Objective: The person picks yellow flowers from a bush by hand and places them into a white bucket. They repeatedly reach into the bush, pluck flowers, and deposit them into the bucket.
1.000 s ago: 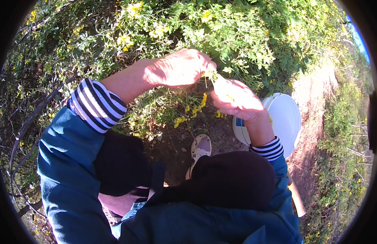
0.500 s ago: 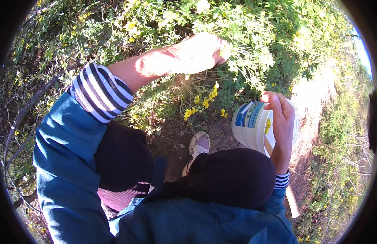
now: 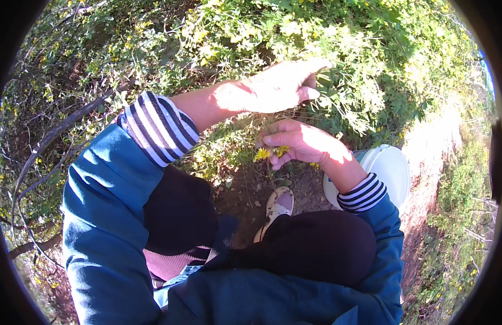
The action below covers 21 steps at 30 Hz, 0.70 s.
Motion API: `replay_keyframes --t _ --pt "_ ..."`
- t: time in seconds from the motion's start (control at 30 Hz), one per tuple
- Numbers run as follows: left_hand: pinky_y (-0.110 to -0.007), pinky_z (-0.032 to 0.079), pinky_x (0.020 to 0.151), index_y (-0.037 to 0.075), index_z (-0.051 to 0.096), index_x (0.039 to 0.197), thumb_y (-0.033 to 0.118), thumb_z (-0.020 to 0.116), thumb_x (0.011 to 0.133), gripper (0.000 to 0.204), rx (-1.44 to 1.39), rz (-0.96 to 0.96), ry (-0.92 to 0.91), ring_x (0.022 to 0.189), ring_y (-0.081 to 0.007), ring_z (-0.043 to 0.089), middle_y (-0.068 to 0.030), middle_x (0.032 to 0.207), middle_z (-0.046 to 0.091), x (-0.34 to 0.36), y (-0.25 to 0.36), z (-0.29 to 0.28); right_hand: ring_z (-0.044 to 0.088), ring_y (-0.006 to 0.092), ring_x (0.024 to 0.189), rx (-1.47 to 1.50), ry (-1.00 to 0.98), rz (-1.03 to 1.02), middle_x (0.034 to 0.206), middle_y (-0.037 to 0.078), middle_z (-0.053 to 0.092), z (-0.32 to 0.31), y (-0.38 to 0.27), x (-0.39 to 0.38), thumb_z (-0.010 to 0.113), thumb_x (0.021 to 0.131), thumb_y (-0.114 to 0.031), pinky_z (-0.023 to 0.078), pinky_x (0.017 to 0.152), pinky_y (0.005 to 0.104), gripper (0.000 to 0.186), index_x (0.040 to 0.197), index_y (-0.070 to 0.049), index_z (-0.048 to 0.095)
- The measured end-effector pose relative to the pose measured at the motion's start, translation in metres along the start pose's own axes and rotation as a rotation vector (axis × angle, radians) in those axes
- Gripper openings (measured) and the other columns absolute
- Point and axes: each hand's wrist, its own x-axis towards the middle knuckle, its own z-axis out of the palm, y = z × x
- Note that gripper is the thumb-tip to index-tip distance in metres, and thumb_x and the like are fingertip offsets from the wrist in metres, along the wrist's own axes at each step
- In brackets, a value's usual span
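As the head view is being inspected, the left hand [image 3: 278, 86] is being seen above the right hand [image 3: 308, 143] and slightly to its left, against leafy foliage [image 3: 359, 103]. Its index finger is being held out straight, with the thumb well apart; whether anything is being gripped by its folded fingers cannot be told. Yellow flowers [image 3: 262, 155] are being framed by the partly curled fingers of the right hand, at its left end; whether they are being pinched or merely touched cannot be told. Behind the right wrist, a white bucket [image 3: 390, 174] is being partly hidden. Below the right hand, a pale shoe [image 3: 281, 201] is being noted on bare soil [image 3: 251, 189]. The step in hand is being judged as the taking of these flowers by the right hand. For the next move, a firm closing on their stems is being called for.
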Motion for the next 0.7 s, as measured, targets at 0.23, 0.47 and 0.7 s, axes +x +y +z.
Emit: replay_keyframes --t 0.23,0.47,0.7 --pt "-0.035 0.05 0.081 0.006 0.049 0.127 0.009 0.063 0.084 0.045 0.188 0.278 0.06 0.096 -0.0251 0.058 -0.0151 0.122 0.051 -0.014 0.009 -0.019 0.062 0.0151 0.072 -0.213 0.066 -0.189 0.089 0.009 0.062 -0.009 -0.002 -0.036 0.053 0.095 -0.028 0.054 0.061 0.0273 0.033 0.104 0.004 0.059" --pt "-0.041 0.046 0.077 0.002 0.059 0.094 0.016 0.052 0.095 0.016 0.194 0.076 -0.495 0.084 -0.0311 0.055 -0.0143 0.078 0.056 -0.021 0.011 -0.008 0.051 0.0098 0.056 -0.516 0.24 -0.132 0.071 0.001 0.055 -0.01 0.0 -0.051 0.047 0.096 -0.033 0.045 0.051 0.0255 0.035 0.086 -0.002 0.059" --pt "-0.038 0.044 0.085 0.001 0.06 0.089 0.006 0.051 0.086 0.01 -0.006 0.153 -0.608 0.089 -0.0276 0.059 -0.0121 0.089 0.063 -0.014 0.004 -0.008 0.042 0.0094 0.051 -0.563 0.023 -0.412 0.059 0.0 0.046 -0.017 0.001 -0.068 0.044 0.097 -0.038 0.035 0.047 0.0245 0.044 0.07 -0.004 0.05"
